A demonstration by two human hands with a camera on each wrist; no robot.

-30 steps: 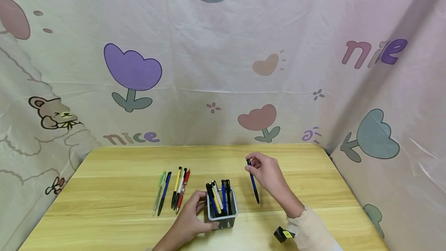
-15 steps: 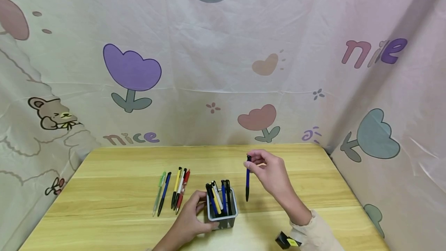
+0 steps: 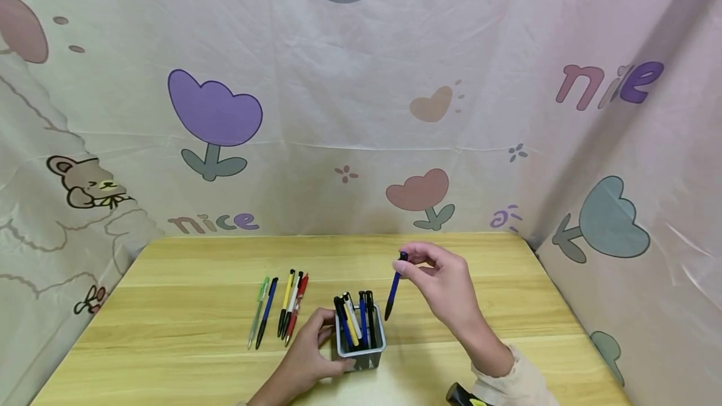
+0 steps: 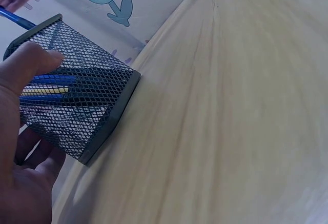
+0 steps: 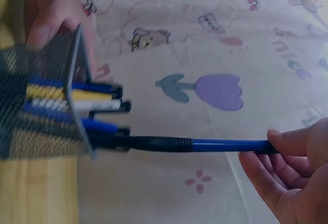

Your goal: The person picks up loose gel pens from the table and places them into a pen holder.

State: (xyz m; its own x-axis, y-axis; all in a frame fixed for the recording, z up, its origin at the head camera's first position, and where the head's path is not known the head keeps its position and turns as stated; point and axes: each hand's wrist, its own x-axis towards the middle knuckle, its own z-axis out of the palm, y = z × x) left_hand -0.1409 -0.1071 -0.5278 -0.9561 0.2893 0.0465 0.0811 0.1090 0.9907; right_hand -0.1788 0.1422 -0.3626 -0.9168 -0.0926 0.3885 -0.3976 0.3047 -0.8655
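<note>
My left hand (image 3: 311,351) holds a mesh pen holder (image 3: 366,359) from its left side, thumb across the near face and fingers behind, as the left wrist view also shows. Several pens (image 5: 77,98) in blue, yellow, white and black stand inside it. Between thumb and fingertips, my right hand (image 3: 445,281) pinches a blue pen (image 3: 393,287) near its top end. That pen hangs tip down and slightly tilted, its black grip close to the holder's right rim. In the right wrist view, the pen's tip (image 5: 138,143) overlaps the pens in the holder; whether they touch I cannot tell.
Left of the holder, several pens lie on the wooden table (image 3: 186,306): a green one (image 3: 259,312), a blue one (image 3: 267,312), a yellow one (image 3: 286,302), a white one (image 3: 293,302) and a red one (image 3: 297,309). A patterned cloth (image 3: 316,111) hangs behind.
My right hand has lifted the blue pen slightly, and its lower end has swung left toward the pen holder. The left hand and holder have stayed in place.
</note>
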